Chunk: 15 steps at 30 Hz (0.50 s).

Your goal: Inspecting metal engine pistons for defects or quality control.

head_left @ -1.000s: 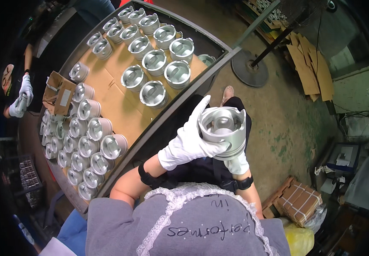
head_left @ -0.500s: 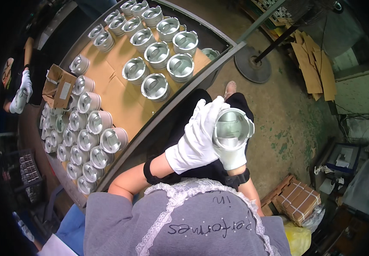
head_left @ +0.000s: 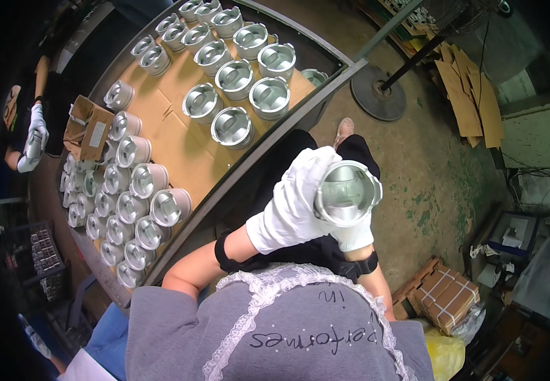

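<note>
Above my lap I hold a silvery metal engine piston, its recessed crown facing up toward me. My left hand, in a white glove, is closed round the piston's left side. Under and behind it sits my right hand, also white-gloved; it supports the piston, though its fingers are mostly hidden. To the left, more pistons stand upright in rows on the cardboard-covered table, one of them a near piston. Several others lie on their sides along the table's left part, such as a tilted piston.
A metal rail edges the table. An open cardboard box rests on the pistons at left. Another person's gloved hand is beyond the table. A round fan base and a strapped carton stand on the floor at right.
My left fingers, raised above the piston's far side before, have curled down against it. The piston has tilted slightly and shifted a little. The other person's gloved hand has moved slightly.
</note>
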Tool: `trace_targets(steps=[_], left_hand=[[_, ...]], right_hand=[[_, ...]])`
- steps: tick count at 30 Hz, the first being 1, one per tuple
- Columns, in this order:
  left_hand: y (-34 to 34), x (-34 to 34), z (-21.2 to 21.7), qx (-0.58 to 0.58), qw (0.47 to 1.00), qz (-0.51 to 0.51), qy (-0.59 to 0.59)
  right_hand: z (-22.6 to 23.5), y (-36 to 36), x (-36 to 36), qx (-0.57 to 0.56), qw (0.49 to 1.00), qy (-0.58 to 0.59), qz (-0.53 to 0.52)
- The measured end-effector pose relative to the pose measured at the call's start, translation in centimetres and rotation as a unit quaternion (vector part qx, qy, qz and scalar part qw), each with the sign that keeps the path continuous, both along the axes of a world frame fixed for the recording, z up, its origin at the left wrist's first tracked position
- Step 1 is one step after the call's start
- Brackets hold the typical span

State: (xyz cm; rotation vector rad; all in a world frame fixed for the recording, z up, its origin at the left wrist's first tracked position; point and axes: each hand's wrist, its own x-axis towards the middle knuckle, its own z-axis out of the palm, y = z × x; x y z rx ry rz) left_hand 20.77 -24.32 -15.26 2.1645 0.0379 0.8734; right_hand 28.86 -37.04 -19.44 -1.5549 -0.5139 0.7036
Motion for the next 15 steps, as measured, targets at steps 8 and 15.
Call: trace_targets(steps=[8,15], left_hand=[[-0.1,-0.6,2.1,0.082,0.996,0.016,0.044],[0.6,-3.7,1.7,0.150,0.986,0.051,0.058]], right_hand=[[-1.3,-0.1,0.0,0.079,0.995,-0.056,-0.001],[1.3,2.6,0.4,0.245,0.836,0.489,-0.035]])
